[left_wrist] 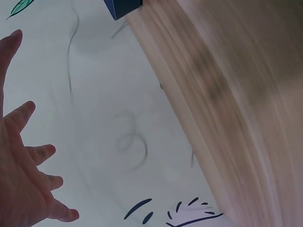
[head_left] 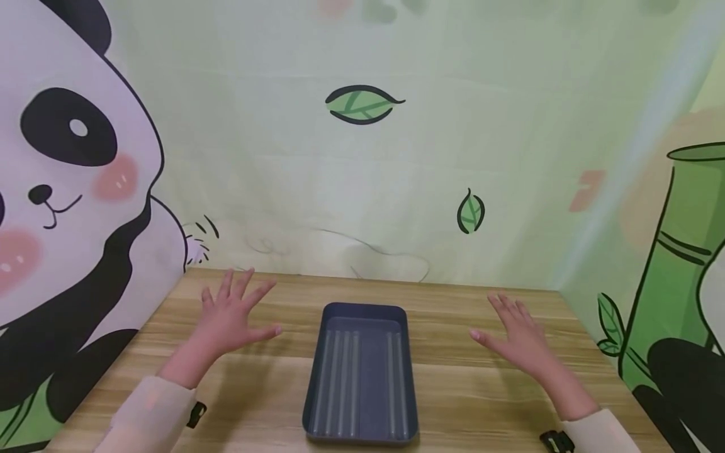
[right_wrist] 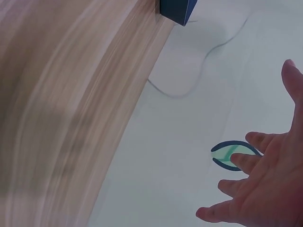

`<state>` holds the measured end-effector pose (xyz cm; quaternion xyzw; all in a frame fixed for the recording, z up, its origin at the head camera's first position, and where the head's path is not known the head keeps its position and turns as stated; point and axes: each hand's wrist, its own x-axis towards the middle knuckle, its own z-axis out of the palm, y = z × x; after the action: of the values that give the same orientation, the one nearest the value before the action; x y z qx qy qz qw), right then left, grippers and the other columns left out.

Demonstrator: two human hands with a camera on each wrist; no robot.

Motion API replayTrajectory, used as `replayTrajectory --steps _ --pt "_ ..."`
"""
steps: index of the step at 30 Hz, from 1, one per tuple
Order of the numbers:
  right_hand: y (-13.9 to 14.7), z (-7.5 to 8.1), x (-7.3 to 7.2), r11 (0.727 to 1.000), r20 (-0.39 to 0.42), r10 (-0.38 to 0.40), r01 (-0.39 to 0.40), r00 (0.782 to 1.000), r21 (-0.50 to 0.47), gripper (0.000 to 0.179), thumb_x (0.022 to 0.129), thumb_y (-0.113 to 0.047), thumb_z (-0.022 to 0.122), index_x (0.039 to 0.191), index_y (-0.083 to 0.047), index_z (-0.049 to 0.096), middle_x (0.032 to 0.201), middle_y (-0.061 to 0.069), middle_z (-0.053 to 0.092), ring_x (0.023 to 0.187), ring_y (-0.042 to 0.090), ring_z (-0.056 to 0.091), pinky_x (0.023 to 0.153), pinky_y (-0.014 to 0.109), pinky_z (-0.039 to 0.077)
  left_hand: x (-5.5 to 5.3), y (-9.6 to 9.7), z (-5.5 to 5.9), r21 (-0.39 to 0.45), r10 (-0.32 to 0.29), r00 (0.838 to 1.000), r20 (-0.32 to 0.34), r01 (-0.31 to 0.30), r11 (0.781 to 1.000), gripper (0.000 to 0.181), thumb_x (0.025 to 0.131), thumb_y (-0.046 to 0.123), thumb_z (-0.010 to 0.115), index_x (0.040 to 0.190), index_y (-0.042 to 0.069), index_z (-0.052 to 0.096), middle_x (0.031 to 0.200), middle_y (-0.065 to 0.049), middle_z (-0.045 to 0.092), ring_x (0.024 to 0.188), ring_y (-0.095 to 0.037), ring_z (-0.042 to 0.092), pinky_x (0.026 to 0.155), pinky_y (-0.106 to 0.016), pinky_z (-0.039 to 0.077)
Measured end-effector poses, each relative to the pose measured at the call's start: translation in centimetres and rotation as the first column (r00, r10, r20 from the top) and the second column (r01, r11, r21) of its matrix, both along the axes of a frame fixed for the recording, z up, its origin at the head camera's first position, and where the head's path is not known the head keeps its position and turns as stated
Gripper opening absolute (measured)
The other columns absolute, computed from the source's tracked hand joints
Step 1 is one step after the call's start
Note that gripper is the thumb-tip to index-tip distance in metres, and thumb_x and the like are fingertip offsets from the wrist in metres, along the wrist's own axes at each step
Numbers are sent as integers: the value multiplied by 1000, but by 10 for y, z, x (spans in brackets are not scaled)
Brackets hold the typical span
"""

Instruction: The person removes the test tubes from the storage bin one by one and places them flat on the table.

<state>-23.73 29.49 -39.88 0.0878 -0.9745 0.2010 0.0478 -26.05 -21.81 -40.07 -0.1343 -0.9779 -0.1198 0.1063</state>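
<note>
A dark blue rectangular tray [head_left: 374, 377] lies lengthwise on the wooden table, with raised ribs along its floor and nothing in it. To its left, my left hand [head_left: 229, 321] hovers over the table with fingers spread and holds nothing. My right hand [head_left: 518, 336] is on the other side, fingers straight, thumb pointing toward the tray, also holding nothing. Both wrist views show the spread fingers of the left hand [left_wrist: 26, 175] and right hand [right_wrist: 265, 184], with only a corner of the tray [left_wrist: 122, 7] at the top edge.
The wood-grain table [head_left: 453, 402] ends at a pale green cloth backdrop [head_left: 272, 157] printed with leaves. A large panda drawing [head_left: 73, 207] covers the left side, and green bamboo [head_left: 668, 277] the right. Each wrist wears a black strap buckle [head_left: 196, 415] by a light sleeve [head_left: 150, 412].
</note>
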Motion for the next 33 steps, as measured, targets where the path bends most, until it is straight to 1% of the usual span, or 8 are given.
replayTrajectory --steps 9,15,19,21,24,28,31,33 --pt "-6 -14 3 996 -39 22 -25 999 -80 84 98 -48 61 157 3 32 163 33 25 148 62 18 113 81 20 10 2 -16 33 -10 1000 -6 10 999 86 84 56 75 156 21 41 162 -30 30 148 -60 22 104 -89 21" --pt "-10 -20 6 991 -59 28 -36 998 -132 77 99 -43 62 155 4 36 160 35 31 145 61 26 113 78 26 14 3 -24 71 -18 1000 -13 18 997 84 88 50 75 156 17 40 160 -30 35 144 -60 31 103 -86 29" --pt "-13 -24 9 983 -61 20 -31 998 -179 73 100 -40 61 153 4 38 158 35 35 143 60 31 112 77 29 18 5 -28 123 -30 999 -21 33 992 81 90 42 75 156 13 39 155 -33 41 137 -60 43 101 -81 38" --pt "-15 -25 12 977 -32 8 -15 999 -212 71 101 -40 60 154 3 38 158 35 35 143 59 32 112 76 30 20 6 -30 173 -44 999 -15 46 984 78 92 37 74 156 10 39 152 -36 44 132 -60 48 100 -77 44" --pt "-19 -29 18 962 18 -12 17 1000 -274 69 103 -40 57 154 2 38 157 34 38 141 57 38 109 75 36 26 9 -35 267 -65 998 12 59 962 72 96 30 71 155 4 40 149 -35 48 132 -57 50 104 -70 45" --pt "-25 -35 23 925 55 -5 25 998 -378 63 104 -33 57 152 5 40 155 33 43 137 53 47 105 67 47 33 14 -39 400 -91 993 73 55 915 62 98 23 68 150 -3 46 143 -33 56 129 -53 54 105 -66 47" --pt "-33 -37 23 897 90 17 25 996 -442 60 104 -28 57 152 5 41 154 31 45 136 50 51 104 59 51 35 18 -40 496 -115 981 159 22 868 58 99 20 67 148 -5 48 138 -34 59 125 -50 59 101 -60 53" --pt "-39 -36 22 884 125 24 37 992 -466 59 105 -29 57 151 4 42 152 30 48 134 47 53 103 55 53 35 21 -41 564 -139 963 230 -15 826 56 100 18 65 147 -6 48 137 -34 60 124 -49 61 98 -56 56"
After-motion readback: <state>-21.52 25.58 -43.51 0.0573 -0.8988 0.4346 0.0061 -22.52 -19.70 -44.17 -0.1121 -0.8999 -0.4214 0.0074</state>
